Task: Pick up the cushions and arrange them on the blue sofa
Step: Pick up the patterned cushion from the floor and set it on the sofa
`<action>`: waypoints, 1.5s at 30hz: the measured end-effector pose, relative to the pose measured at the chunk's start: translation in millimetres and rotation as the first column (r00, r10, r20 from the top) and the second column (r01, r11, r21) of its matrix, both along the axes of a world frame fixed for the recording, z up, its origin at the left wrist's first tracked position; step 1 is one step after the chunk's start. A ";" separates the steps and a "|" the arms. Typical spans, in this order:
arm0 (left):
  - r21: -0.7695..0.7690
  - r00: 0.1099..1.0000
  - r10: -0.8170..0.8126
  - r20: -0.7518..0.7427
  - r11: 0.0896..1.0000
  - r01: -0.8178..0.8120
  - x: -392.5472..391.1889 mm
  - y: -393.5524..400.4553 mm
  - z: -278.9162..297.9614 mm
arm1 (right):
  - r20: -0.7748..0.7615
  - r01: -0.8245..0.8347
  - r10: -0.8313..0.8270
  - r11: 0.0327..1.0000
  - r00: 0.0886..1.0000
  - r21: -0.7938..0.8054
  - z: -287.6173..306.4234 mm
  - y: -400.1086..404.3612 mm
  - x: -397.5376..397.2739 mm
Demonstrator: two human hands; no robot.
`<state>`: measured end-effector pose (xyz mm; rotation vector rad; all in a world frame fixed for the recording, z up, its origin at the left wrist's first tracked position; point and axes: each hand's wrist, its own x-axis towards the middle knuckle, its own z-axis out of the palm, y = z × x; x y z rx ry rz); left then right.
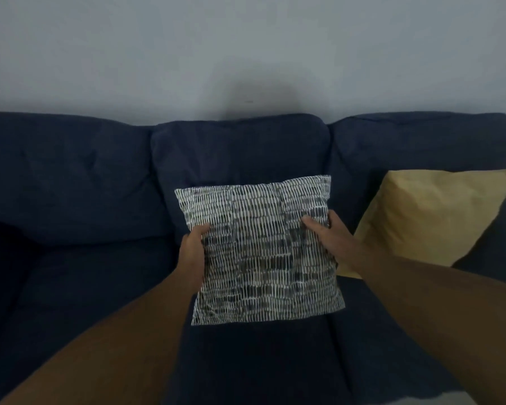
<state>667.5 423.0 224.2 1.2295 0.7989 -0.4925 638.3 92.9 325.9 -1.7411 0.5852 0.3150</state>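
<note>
Head view: patterned black-and-white cushion (263,252) held upright between both hands, over the middle seat of the blue sofa (70,182). Left hand (192,252) grip clamped on its left edge, right hand (324,235) grip clamped on the right edge. Two cushions total: second, the yellow cushion (433,217), leans at the sofa's right end.

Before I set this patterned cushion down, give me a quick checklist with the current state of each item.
1. Left hand grips patterned cushion on its left edge: ok.
2. Right hand grips its right edge: ok.
3. Middle seat of blue sofa beneath it bare: ok.
4. Yellow cushion already leaning at the right end: ok.
5. Patterned cushion clear of the yellow one: cannot tell, they overlap in view.
6. Patterned cushion resting against the backrest: cannot tell.
</note>
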 end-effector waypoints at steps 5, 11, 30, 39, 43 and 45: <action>0.055 0.999 0.044 0.010 0.997 -0.045 11.4 -15.0 18.3 | -0.005 -0.007 0.007 0.999 1.000 -0.036 -44.9 -8.1 16.1; 0.075 0.986 0.158 0.056 0.984 -0.162 33.8 -26.9 25.2 | 0.095 -0.070 0.081 0.991 0.992 -0.110 -92.1 -6.2 46.2; 0.378 0.937 0.018 0.350 0.912 -0.159 89.7 -32.4 -23.3 | 0.168 -0.067 0.091 0.987 0.982 -0.146 -149.8 -19.3 98.3; 0.638 0.897 -0.178 0.406 0.757 -0.139 124.7 -35.3 -3.1 | 0.210 -0.015 0.078 0.959 0.975 -0.284 -130.8 -21.4 110.8; 0.685 0.926 -0.148 0.348 0.714 -0.144 114.0 -42.7 -2.9 | 0.102 -0.064 0.094 0.962 0.990 -0.267 -133.8 -18.7 106.5; 0.679 0.915 -0.141 0.378 0.714 -0.170 104.5 -46.6 -3.4 | 0.105 -0.059 0.085 0.971 0.991 -0.232 -134.6 -18.6 103.4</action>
